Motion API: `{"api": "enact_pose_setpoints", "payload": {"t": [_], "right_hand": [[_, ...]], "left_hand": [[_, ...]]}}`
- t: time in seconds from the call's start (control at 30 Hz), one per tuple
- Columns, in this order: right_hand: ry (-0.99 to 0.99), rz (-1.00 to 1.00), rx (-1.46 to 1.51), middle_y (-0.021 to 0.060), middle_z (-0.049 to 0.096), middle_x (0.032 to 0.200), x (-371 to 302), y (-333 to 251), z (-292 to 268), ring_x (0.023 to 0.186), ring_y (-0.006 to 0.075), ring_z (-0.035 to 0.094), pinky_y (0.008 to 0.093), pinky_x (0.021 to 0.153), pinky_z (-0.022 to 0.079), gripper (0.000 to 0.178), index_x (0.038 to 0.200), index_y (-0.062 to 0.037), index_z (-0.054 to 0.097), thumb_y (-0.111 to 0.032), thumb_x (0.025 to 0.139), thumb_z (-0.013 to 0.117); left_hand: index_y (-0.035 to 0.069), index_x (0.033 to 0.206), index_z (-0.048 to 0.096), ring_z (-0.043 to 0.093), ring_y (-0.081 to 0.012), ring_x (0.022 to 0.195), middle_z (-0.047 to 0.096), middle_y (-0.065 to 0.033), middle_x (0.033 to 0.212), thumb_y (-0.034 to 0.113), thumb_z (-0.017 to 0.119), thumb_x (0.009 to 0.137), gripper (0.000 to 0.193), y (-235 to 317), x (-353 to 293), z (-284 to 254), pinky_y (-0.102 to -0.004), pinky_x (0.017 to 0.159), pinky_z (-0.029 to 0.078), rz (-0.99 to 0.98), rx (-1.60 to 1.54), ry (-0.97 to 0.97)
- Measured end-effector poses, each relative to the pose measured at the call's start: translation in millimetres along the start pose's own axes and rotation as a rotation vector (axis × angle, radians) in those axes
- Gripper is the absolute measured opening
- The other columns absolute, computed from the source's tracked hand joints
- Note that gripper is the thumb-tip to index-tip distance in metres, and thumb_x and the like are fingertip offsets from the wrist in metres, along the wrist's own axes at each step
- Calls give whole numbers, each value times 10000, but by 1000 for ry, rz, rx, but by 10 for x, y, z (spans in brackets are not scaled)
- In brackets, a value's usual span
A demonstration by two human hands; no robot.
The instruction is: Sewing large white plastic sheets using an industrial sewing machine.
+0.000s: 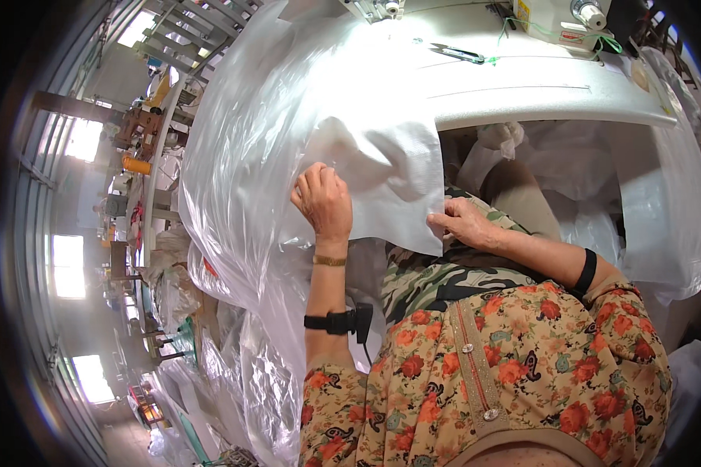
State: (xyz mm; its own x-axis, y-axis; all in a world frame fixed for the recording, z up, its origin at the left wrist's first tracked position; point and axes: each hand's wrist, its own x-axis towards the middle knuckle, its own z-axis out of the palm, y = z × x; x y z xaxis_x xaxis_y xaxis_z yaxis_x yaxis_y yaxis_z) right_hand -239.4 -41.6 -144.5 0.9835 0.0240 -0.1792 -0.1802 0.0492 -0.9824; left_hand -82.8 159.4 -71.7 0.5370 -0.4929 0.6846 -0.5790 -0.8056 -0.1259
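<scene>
Head view: left hand [323, 201] presses flat, grip released, on the white fabric sheet [382, 167] at frame centre. Right hand [466, 223] pinches the sheet's lower right edge. Clear plastic film [241, 156] drapes from the bench [553, 89] at upper left. Snips [459, 53] lie at the upper edge. A sewing machine [561, 19] is cut off at the top, its red-and-yellow labels too small to make out.

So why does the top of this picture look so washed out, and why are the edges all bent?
In the head view, strong light blows out the white sewing table and glares off the clear plastic sheeting; windows at left are burnt white too. The fisheye lens bends straight edges toward the dark rim. The left hand and right hand on the white fabric stay sharp.
</scene>
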Motion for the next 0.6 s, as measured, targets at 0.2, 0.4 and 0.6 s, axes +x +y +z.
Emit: {"api": "enact_pose_setpoints", "payload": {"t": [0.2, 0.4, 0.6], "right_hand": [[49, 115, -191, 84, 629, 729, -3, -74, -20, 645, 159, 571, 334, 596, 466, 363, 875, 40, 627, -321, 906, 622], [485, -426, -830, 162, 583, 922, -14, -635, -250, 866, 335, 592, 424, 743, 476, 382, 1059, -8, 532, -255, 842, 726], [562, -847, -1154, 108, 581, 1017, 435, -1199, -551, 975, 270, 562, 385, 834, 443, 360, 1086, -63, 562, -150, 780, 730]], "left_hand": [[66, 916, 591, 569, -205, 867, 596, -37, 885, 67, 603, 829, 88, 210, 32, -626, -434, 969, 327, 13, -278, -132], [46, 902, 585, 591, -222, 703, 601, -54, 740, 27, 600, 847, 60, 525, 130, -942, -444, 990, 331, 67, -433, -174], [58, 892, 609, 568, -205, 612, 588, -26, 670, 17, 615, 849, 60, 723, 222, -1080, -433, 981, 342, 108, -582, -181]]}}
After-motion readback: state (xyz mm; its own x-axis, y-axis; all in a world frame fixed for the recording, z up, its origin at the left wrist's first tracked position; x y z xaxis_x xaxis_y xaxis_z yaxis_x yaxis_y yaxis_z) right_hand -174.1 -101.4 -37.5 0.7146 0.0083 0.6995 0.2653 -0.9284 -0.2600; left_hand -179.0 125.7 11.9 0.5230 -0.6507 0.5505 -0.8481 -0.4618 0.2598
